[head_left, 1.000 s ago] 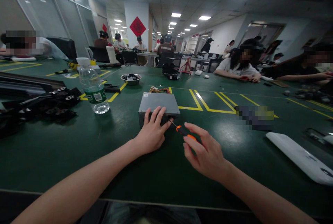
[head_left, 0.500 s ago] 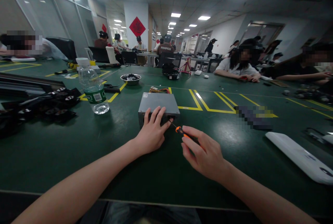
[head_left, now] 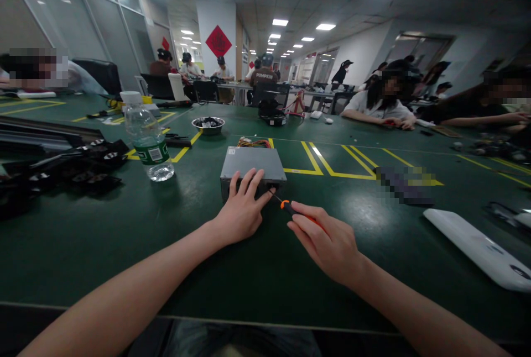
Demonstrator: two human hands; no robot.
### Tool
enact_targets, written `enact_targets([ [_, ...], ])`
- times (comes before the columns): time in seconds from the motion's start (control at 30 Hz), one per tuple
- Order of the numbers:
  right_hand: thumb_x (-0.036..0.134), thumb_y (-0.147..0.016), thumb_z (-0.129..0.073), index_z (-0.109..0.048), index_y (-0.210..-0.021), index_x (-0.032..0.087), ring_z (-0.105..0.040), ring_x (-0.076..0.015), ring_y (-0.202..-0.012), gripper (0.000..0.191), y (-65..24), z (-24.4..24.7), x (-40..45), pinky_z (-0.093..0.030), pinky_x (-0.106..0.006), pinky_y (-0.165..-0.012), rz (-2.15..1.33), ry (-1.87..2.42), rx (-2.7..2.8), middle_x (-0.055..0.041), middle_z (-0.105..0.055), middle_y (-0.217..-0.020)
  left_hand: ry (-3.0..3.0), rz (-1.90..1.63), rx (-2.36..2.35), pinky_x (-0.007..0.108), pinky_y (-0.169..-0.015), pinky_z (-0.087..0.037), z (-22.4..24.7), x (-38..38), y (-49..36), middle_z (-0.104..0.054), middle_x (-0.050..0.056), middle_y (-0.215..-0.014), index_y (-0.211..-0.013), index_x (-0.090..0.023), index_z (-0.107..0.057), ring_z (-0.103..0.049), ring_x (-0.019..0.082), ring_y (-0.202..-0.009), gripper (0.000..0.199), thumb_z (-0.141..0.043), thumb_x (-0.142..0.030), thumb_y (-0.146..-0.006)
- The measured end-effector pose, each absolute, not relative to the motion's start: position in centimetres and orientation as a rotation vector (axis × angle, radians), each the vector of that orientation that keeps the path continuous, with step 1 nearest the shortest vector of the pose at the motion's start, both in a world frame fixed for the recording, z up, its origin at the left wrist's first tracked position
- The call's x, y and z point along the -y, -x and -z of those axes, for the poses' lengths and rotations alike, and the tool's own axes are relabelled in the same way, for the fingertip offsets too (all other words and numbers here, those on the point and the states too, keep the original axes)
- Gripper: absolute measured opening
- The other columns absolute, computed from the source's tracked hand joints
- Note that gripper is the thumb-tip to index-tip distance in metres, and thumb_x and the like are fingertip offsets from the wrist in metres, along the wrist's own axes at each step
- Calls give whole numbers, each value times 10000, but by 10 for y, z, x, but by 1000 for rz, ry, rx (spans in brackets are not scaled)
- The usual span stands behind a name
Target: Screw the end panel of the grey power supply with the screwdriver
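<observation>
A grey metal computer power supply rests on the green table in front of me, its bundle of coloured cables at the far side. My left hand lies against its near side with fingers spread over the top edge and the thumb stretched toward the front right. In my right hand is an orange-and-black screwdriver, the fingers closed round its handle. The screwdriver's thin shaft points up-left to the near face of the power supply, beside my left thumb. Whether the tip sits in a screw is too small to tell.
A water bottle stands to the left, near a pile of black parts. Behind is a metal bowl holding small dark pieces. On the right lie a white elongated object and a blurred dark item. Other people sit farther off.
The fingers of my right hand have shifted round the screwdriver handle, and the handle has turned. My left hand and the power supply stay in place.
</observation>
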State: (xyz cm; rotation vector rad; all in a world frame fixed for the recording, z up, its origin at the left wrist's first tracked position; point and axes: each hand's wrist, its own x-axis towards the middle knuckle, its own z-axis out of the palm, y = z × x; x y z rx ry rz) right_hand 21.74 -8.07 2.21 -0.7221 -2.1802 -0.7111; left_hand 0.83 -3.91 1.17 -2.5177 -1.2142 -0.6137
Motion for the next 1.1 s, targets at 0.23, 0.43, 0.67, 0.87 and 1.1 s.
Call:
enact_targets([
  [0.23,188,-847,-570,-529,-997,169,-650,-136,-781,157,-219,-24,81,-506,-220,-645,701,728,2185,-102,-658,-997,2516,801,1263,445,-1056,-235,-18,31,-2,-447,87,-1374,-1004,-180,-539,-341,223,-1302,227,-425,-136,-813],
  [0.43,157,-825,-558,-548,-998,155,-641,-189,-883,174,-214,-27,88,-531,-275,-696,763,717,2215,-137,-630,-1017,2378,926,1346,399,-918,-324,-11,17,-6,-526,67,-1304,-1213,-199,-455,-463,221,-1168,374,-446,-185,-839],
  [0.67,92,-834,-516,-517,-1062,143,-589,-223,-1054,233,-207,-27,95,-534,-296,-800,772,514,2322,-157,-611,-1035,2318,939,1337,399,-946,-283,-6,14,-10,-525,46,-1306,-1187,-204,-487,-400,224,-1232,339,-459,-219,-850],
  [0.87,251,-862,-551,-538,-963,177,-646,-141,-810,126,-214,-26,89,-528,-223,-656,767,648,2261,-106,-649,-952,2333,948,1327,404,-925,-285,-6,13,-12,-533,54,-1294,-1172,-205,-490,-440,218,-1198,317,-463,-222,-856],
  [1.1,145,-835,-516,-521,-974,176,-563,-239,-1110,143,-207,-23,92,-533,-294,-783,766,560,2328,-159,-609,-1100,2322,965,1344,408,-916,-287,-6,12,-14,-540,59,-1285,-1165,-218,-494,-445,222,-1188,292,-441,-232,-879],
])
